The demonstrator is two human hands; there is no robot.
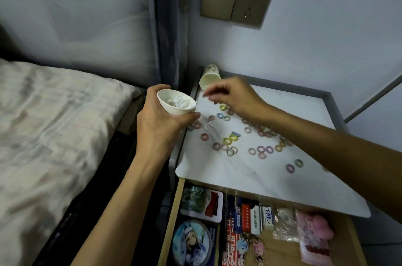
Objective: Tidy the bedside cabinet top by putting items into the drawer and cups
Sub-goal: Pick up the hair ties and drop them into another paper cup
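Paper cup [174,107] is being gripped by the left hand [161,126], with fingers and thumb curled round its wall. It is being held tilted, mouth toward the camera, just off the left edge of the cabinet top [272,178], beside the bed [54,124]. White floss picks [180,100] are being carried inside it.

Right hand [233,96] is being held over the back-left part of the top, fingertips drawn together. It is motion-blurred, so whether anything is being pinched cannot be told.

Second cup [209,80] is lying on its side in the back-left corner, mouth facing forward, just behind the right hand. One floss pick [208,125] is lying on the top near the left hand's fingertips. Small coloured hair rings [224,141] are lying scattered across the top, from the left edge to under the right forearm.

Drawer [171,211] is being left open below the top's front edge. A round printed tin [192,241], a card box [202,202], packets [248,215] and a pink item [315,228] are being kept in it. Wall socket [250,6] is mounted above the cabinet.
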